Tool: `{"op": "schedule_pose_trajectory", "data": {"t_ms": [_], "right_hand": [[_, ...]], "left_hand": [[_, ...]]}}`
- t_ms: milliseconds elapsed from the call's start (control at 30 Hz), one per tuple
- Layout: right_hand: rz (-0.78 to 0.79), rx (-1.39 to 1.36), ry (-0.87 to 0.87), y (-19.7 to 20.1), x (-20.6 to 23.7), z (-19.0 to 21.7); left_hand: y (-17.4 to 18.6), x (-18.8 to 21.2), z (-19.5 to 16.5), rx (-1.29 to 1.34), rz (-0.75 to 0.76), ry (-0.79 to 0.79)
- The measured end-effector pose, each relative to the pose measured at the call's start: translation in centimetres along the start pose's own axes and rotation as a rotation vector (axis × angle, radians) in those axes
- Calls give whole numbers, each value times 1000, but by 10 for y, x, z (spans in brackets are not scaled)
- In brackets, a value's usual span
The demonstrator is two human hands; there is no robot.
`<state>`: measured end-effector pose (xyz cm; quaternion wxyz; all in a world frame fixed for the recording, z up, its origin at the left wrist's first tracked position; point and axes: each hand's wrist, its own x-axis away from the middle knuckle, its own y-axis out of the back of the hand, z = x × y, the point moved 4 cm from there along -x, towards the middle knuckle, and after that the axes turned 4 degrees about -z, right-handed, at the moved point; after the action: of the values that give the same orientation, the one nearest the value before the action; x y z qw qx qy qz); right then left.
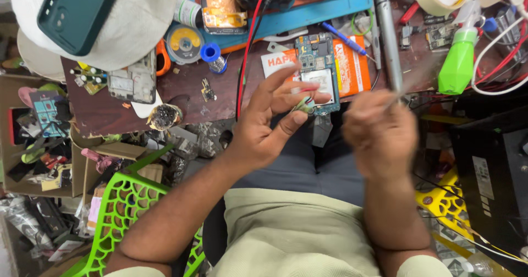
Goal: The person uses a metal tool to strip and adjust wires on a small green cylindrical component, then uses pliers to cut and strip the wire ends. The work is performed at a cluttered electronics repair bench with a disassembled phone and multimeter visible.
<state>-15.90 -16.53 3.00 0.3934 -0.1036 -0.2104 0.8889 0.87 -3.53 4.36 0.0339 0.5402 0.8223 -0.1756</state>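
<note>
I see my left hand pinching a small part with red and green wires, my blurry right hand closed on something thin, and the open green phone board waiting on the tabletop.

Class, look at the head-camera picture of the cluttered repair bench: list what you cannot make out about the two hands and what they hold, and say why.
- Right hand, head view: motion blur hides its fingers and whether it grips anything.
- Small wired part pinched by the left hand: too small and half covered by fingertips to identify.
- Circuit board on the bench: its lower end is hidden behind the left hand.
</note>
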Motion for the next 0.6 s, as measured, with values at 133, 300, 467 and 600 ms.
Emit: {"op": "schedule_pose_trajectory", "data": {"t_ms": [133, 300, 467, 600], "right_hand": [[13, 310, 13, -28, 5, -24], [-34, 393, 60, -27, 8, -31], [-25, 473, 177, -29, 1, -17], [4, 721, 334, -40, -1, -2]], "left_hand": [[-9, 1, 12, 352, -26, 100], [-15, 0, 10, 304, -15, 54], [-11, -6, -9, -99, -46, 53], [-6, -8, -33, -540, -79, -146]]}}
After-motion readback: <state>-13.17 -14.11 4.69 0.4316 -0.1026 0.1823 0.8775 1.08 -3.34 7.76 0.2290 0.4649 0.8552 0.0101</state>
